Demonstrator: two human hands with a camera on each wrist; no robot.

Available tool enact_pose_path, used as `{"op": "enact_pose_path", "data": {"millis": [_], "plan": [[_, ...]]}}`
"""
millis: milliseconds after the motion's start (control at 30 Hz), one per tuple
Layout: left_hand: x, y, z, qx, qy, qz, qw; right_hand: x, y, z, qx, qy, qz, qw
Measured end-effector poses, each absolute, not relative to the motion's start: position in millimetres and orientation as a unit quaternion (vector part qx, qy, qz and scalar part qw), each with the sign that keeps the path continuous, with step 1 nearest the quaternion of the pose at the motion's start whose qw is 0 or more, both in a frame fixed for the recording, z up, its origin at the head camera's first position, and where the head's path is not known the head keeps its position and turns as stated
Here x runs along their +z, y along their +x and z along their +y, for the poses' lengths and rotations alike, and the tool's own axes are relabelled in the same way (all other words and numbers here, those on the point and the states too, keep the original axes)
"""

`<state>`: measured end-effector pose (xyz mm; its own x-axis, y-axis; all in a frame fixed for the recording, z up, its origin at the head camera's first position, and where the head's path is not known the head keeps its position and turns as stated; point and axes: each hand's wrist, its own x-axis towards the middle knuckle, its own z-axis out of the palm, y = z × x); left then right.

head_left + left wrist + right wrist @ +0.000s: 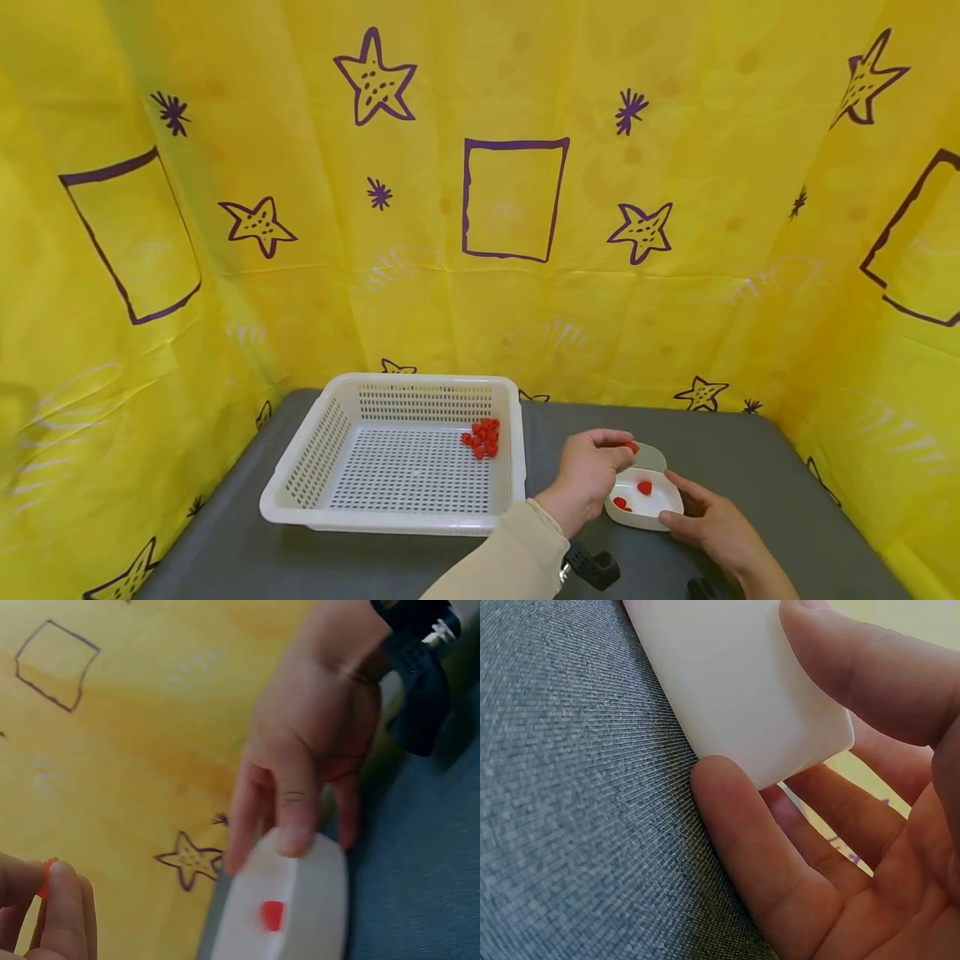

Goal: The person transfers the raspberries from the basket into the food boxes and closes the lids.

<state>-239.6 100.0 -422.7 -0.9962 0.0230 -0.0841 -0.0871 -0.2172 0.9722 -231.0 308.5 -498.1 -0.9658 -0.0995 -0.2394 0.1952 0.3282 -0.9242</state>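
Note:
My left hand (588, 475) pinches a small red raspberry-like piece (632, 447) between thumb and fingers, above a small white box. In the left wrist view this piece (48, 877) shows at the lower left, mostly covered by the fingertips. The white box (636, 521) stands on the table with its lid (651, 457) folded back. Inside it lie a red piece (644, 487) near the middle and red bits (621, 503) at the near left. My right hand (712, 529) grips the box's right side, thumb on the rim, fingers around the outer wall.
Left of the hands stands a large white plastic basket (405, 522) with slotted walls. Several red pieces (483, 437) are heaped at its right end. The grey cloth-covered table (720, 437) meets a yellow patterned curtain (450, 317) at the back and sides.

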Motion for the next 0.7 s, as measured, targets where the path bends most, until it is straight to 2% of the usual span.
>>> {"op": "enact_pose_path", "data": {"millis": [367,700], "plan": [[-477,-246,111,0.756,-0.032,0.653,0.017,-498,-230,308,-0.579,0.016,0.806,0.125],[-482,-251,110,0.740,-0.017,0.672,0.023,-498,-231,308,-0.576,0.021,0.807,0.127]]}}
